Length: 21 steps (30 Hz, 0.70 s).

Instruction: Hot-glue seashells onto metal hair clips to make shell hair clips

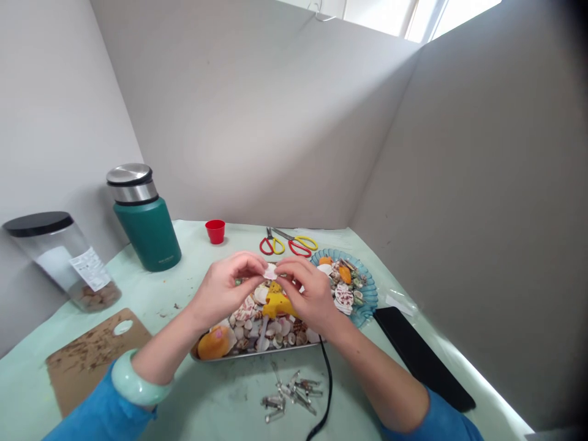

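Two hands (226, 283), two scissors (269, 234), one cup (215, 233), one plate (371, 297), one tray (257, 353).

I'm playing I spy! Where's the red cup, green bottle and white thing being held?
Red cup (215, 233): head view, its side.
Green bottle (149, 236): head view, its body.
White thing (269, 271): head view, visible middle.

shells (248, 309) in tray (239, 356); plate (372, 294) right; scissors (285, 235) behind.

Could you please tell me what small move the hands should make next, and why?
I would probably lower the small pale piece onto the shells in the metal tray, because the left hand and right hand both pinch it, and the tray appears beneath them.
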Each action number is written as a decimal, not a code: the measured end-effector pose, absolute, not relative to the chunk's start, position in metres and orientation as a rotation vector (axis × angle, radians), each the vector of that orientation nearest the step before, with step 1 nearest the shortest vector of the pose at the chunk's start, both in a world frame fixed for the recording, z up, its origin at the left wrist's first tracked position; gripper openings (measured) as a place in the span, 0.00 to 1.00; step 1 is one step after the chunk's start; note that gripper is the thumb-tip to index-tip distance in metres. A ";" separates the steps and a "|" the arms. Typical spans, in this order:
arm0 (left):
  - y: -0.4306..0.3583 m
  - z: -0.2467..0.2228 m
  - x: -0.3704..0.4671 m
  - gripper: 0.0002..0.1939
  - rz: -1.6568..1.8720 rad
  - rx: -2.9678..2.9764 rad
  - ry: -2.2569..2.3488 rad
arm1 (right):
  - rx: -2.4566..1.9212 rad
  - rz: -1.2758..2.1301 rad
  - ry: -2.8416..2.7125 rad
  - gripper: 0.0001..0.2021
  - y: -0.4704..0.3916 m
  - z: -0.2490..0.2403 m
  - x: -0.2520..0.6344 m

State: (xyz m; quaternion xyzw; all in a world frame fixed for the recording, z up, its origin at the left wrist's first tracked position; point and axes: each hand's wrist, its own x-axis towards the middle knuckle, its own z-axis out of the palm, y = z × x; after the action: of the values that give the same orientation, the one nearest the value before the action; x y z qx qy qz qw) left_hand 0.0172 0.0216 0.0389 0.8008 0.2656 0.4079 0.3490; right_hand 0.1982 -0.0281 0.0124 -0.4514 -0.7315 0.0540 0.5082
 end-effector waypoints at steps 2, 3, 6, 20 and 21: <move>0.022 0.036 0.015 0.03 1.169 2.316 0.641 | -1.047 0.077 -1.770 0.07 -0.027 0.012 0.200; 0.023 0.035 0.014 0.03 1.206 2.405 0.624 | -1.035 0.059 -1.774 0.07 -0.027 0.012 0.201; 0.025 0.031 0.012 0.05 1.270 2.554 0.596 | -1.020 0.045 -1.812 0.08 -0.027 0.013 0.201; 0.031 0.016 0.012 0.09 1.234 2.758 0.484 | -1.116 0.302 -1.885 0.04 -0.027 0.018 0.202; 0.031 0.016 0.012 0.09 1.234 2.765 0.469 | -1.116 0.311 -1.897 0.04 -0.028 0.019 0.202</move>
State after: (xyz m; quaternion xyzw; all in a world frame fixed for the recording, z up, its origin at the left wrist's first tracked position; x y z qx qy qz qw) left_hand 0.0124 0.0306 0.0164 0.9018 0.1528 0.4024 0.0390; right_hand 0.2024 -0.0276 0.0195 -0.4501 -0.7650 0.1254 0.4433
